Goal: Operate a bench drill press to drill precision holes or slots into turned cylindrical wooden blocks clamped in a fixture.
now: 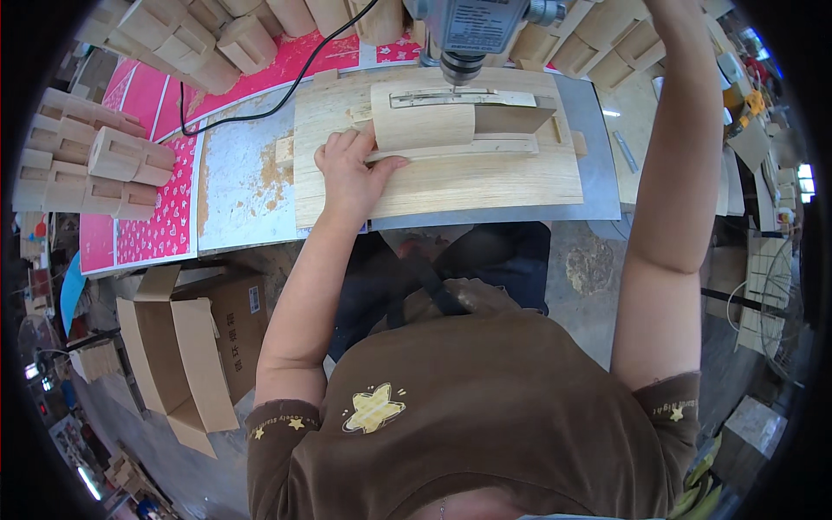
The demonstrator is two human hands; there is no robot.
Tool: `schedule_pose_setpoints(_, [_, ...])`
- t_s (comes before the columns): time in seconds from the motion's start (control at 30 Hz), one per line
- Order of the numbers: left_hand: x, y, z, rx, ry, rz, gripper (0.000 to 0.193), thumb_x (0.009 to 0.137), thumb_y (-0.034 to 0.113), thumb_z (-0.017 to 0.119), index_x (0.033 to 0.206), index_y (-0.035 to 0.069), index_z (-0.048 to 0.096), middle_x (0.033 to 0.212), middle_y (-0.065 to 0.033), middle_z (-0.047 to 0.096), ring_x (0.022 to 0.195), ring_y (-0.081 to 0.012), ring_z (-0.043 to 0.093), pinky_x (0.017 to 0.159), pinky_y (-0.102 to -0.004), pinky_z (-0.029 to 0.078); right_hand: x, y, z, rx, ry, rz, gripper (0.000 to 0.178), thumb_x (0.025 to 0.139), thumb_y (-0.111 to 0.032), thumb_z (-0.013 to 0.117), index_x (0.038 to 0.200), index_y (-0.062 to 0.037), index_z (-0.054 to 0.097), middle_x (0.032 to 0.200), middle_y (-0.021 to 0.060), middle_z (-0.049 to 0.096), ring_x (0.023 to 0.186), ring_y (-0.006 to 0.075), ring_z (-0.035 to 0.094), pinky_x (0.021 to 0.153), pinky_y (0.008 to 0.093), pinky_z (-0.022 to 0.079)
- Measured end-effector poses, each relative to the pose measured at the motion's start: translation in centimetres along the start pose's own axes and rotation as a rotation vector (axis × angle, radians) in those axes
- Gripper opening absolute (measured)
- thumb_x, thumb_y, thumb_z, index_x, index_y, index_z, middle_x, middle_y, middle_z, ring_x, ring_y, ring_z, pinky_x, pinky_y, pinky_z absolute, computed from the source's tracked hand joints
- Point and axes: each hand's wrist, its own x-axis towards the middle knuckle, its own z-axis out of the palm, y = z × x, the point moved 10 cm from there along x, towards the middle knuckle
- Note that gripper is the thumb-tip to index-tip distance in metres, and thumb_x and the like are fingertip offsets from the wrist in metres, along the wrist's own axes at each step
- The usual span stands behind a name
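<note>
My left hand presses and grips the left end of a pale rounded wooden block, its thumb lying along the front wooden strip. The block lies on a flat wooden board. A long slot or fitting runs along its upper side, directly below the chuck of a drill press. Whether the bit touches the wood I cannot tell. My right forearm stretches up past the right side of the drill press; the hand itself is beyond the upper edge.
Similar slotted wooden blocks are stacked at left and along the back. A black cable curls over the pink patterned covering. Sawdust lies left of the board. An open cardboard box stands on the floor.
</note>
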Motion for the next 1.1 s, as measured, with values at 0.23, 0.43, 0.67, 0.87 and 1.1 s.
schedule_pose_setpoints(0.23, [0.0, 0.3, 0.2, 0.021, -0.015, -0.002, 0.059, 0.059, 0.033, 0.079, 0.112, 0.012, 0.063, 0.077, 0.0007, 0.055, 0.082, -0.0195, 0.049, 0.081, -0.0363, 0.029, -5.8, -8.2, -0.4, -0.509, 0.041, -0.042, 0.033, 0.091, -0.025, 0.045, 0.087, 0.0028, 0.062, 0.07, 0.0136, 0.058, 0.063, 0.0176, 0.051, 0.062, 0.0307, 0.042])
schedule_pose_setpoints(0.43, [-0.4, -0.2, -0.3, 0.035, 0.012, 0.011, 0.059, 0.059, 0.033, 0.079, 0.112, 0.012, 0.063, 0.075, 0.0005, 0.054, 0.081, -0.0195, 0.049, 0.08, -0.0363, 0.029, -15.2, -4.9, 2.2, -0.261, 0.078, 0.096, 0.009, 0.083, -0.011, 0.061, 0.089, -0.0056, 0.065, 0.069, 0.0012, 0.06, 0.064, 0.0175, 0.057, 0.071, 0.0321, 0.041])
schedule_pose_setpoints(0.67, [0.2, 0.4, 0.3, 0.024, 0.004, 0.028, 0.058, 0.059, 0.033, 0.079, 0.109, 0.01, 0.063, 0.074, 0.0006, 0.053, 0.08, -0.0193, 0.049, 0.079, -0.0362, 0.029, -18.7, -1.7, 4.4, -0.285, 0.228, -0.071, 0.006, 0.082, -0.007, 0.061, 0.087, -0.005, 0.065, 0.069, 0.0038, 0.059, 0.065, 0.0194, 0.056, 0.068, 0.0296, 0.039])
schedule_pose_setpoints(0.87, [-0.3, 0.2, -0.3, 0.039, 0.015, 0.012, 0.057, 0.058, 0.032, 0.079, 0.109, 0.01, 0.063, 0.075, 0.0009, 0.054, 0.08, -0.0195, 0.049, 0.078, -0.0362, 0.03, -14.2, -4.8, 0.9, -0.239, 0.204, -0.12, 0.007, 0.082, -0.006, 0.06, 0.086, -0.0038, 0.065, 0.068, 0.0064, 0.059, 0.059, 0.0193, 0.054, 0.059, 0.0307, 0.042])
schedule_pose_setpoints(1.1, [0.7, 3.2, 2.2, -0.002, 0.029, 0.054, 0.057, 0.059, 0.033, 0.079, 0.11, 0.012, 0.063, 0.076, 0.0005, 0.055, 0.081, -0.0209, 0.05, 0.08, -0.0377, 0.03, 0.9, 0.9, 0.4, -0.229, 0.155, 0.093, 0.04, 0.086, -0.03, 0.046, 0.082, 0.0056, 0.062, 0.071, 0.0163, 0.061, 0.068, 0.0216, 0.057, 0.064, 0.0335, 0.043])
